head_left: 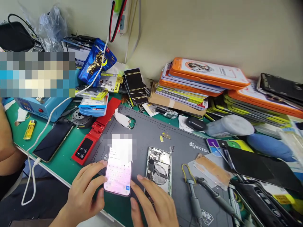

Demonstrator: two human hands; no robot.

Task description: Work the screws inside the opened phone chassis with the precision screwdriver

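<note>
A lit smartphone lies on the grey work mat, its screen showing a keyboard; its upper part is blurred out. At its left edge, my left hand has its fingers spread, two fingertips touching or nearly touching the phone. My right hand hovers by the phone's lower right edge with the fingers apart. Right of the lit phone is an opened phone with bare inner parts; my right hand covers its lower end. Neither hand is wrapped round anything.
A red folding device and a dark phone on a white cable lie left. Grey pen-shaped tools are at right. Stacked orange boxes line the wall. Another person's arm shows at the left edge.
</note>
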